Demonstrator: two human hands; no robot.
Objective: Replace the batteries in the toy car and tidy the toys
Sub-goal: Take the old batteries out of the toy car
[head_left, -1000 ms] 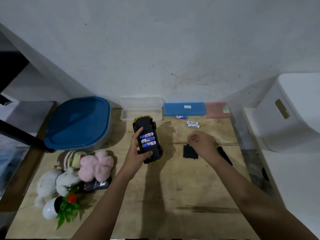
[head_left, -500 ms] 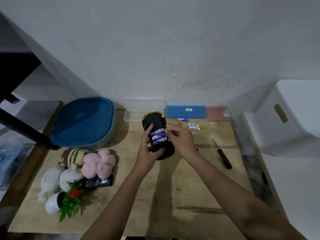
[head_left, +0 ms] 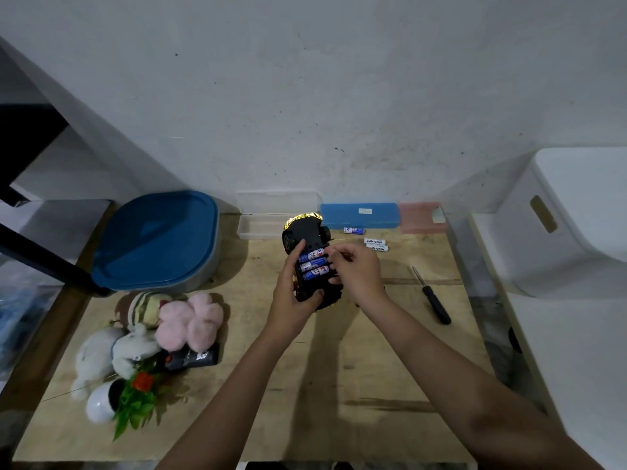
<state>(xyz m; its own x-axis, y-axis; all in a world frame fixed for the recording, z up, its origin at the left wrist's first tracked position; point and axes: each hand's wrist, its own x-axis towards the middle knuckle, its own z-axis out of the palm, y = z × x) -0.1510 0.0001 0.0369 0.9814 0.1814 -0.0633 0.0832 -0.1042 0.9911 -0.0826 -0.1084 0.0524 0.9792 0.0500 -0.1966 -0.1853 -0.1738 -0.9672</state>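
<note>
The toy car point(head_left: 307, 237), black underneath with a yellow body, is held upside down above the wooden table point(head_left: 339, 385). My left hand point(head_left: 291, 300) grips it from the left and below. Three blue and white batteries point(head_left: 314, 265) lie in its uncovered compartment. My right hand point(head_left: 358, 273) comes in from the right, and its fingertips pinch the right end of these batteries. One blue loose battery point(head_left: 353, 230) and two white loose batteries point(head_left: 376, 244) lie behind the car. A black screwdriver point(head_left: 432, 296) lies to the right. The battery cover is hidden.
A blue-lidded bin point(head_left: 156, 239) stands at the back left. Clear point(head_left: 268, 218), blue point(head_left: 359, 215) and pink point(head_left: 420, 217) cases line the wall. Plush toys point(head_left: 186, 320), a black flat item point(head_left: 191, 359) and a small potted plant point(head_left: 129, 398) lie at the left. White storage boxes point(head_left: 559, 215) stand at the right.
My right hand moved left from the table beside the battery cover to the car's battery compartment. The car shifted slightly right in my left hand.
</note>
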